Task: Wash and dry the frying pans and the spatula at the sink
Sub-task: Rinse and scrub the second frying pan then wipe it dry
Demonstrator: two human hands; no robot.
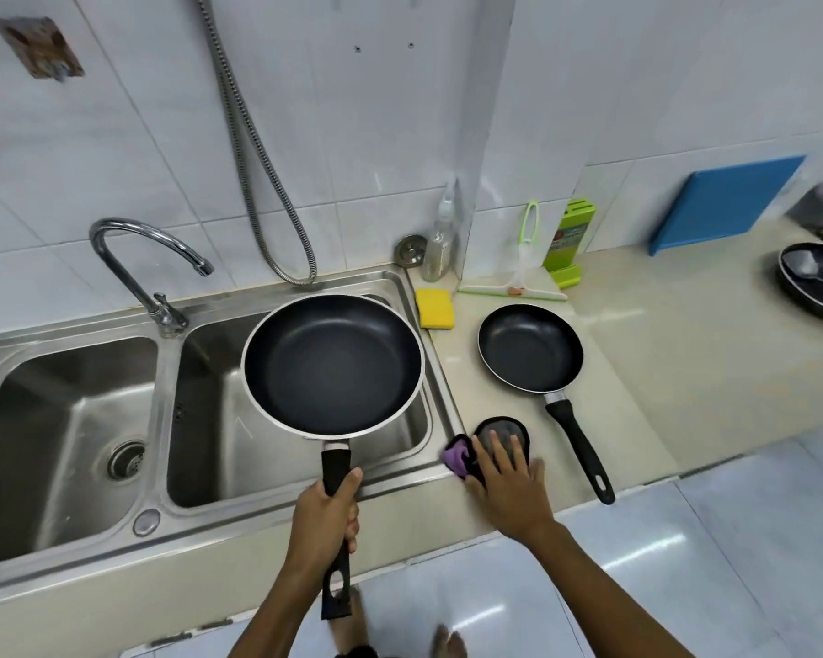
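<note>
My left hand (326,512) grips the black handle of a large black frying pan (332,366), held level over the right basin of the steel sink (300,463). A smaller black frying pan (530,349) lies on the counter to the right, handle pointing toward me. My right hand (507,477) rests flat, fingers spread, on a grey and purple cloth pad (504,434) at the counter's front, beside the sink rim. At the far right edge another dark pan (813,282) holds a grey spatula (808,268).
A curved tap (139,258) stands between the two basins, and a metal hose (257,182) hangs down the tiled wall. A yellow sponge (434,308), soap bottle (440,244), green squeegee (519,282), green knife block (566,239) and blue board (723,206) stand behind.
</note>
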